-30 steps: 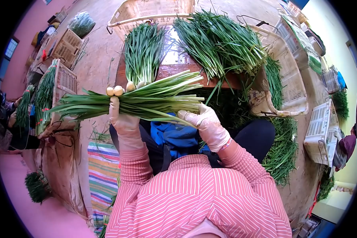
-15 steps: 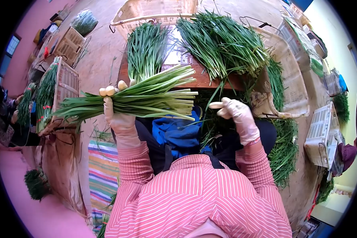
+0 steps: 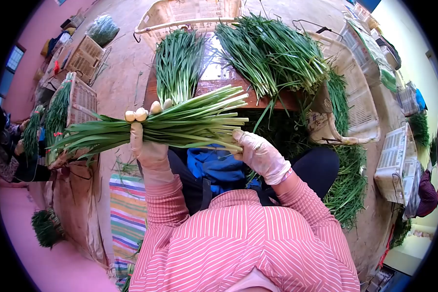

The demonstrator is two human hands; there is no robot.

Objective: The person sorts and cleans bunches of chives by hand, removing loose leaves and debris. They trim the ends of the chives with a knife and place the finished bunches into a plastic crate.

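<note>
Faint characters [image 3: 207, 24] on the far crate's rim [image 3: 161, 29] are too small to read

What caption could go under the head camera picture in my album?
Left hand holds a green bunch; right hand is at its pale ends.

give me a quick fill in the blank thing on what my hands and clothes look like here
The left hand grips a bundle whose dark leaf tips point to the wearer's ____. The right hand, like the left, wears a pale ____. The cloth in the lap is ____. The pink shirt has white ____.

Missing words: left; glove; blue; stripes.
</note>
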